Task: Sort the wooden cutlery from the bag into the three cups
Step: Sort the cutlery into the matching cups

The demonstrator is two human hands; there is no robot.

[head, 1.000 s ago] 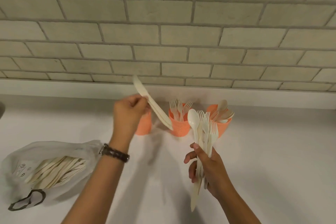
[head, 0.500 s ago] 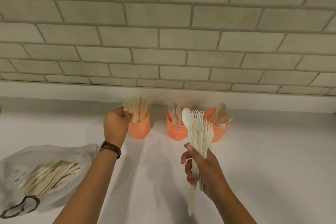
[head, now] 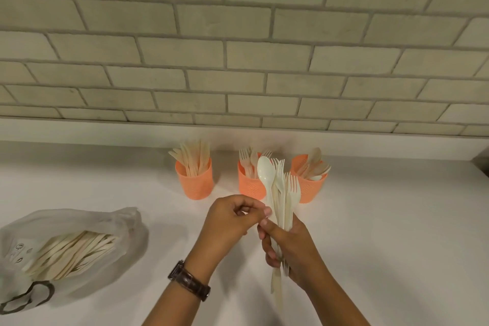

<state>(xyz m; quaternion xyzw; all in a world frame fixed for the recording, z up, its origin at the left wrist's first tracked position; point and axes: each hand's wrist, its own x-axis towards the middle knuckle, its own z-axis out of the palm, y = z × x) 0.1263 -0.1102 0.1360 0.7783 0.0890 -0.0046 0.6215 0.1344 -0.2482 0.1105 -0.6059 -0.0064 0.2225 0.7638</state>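
Three orange cups stand at 12 o'clock from the hands: knife cup (head: 194, 182), fork cup (head: 248, 186), spoon cup (head: 311, 189). The right hand (head: 292, 245) clasps a cutlery bundle (head: 283, 204): one spoon (head: 264, 171), overlapping forks (head: 292, 185) uncountable. The left hand (head: 229, 222) has curled fingertips touching it; a pinch cannot be told. One bag (head: 124, 233), at 9 o'clock, is cut off

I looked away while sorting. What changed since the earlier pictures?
The left hand dropped its knife into the left cup and came back to the bundle, fingers touching it; a grip is unclear. The right hand keeps holding the bundle; cups and bag stayed put.
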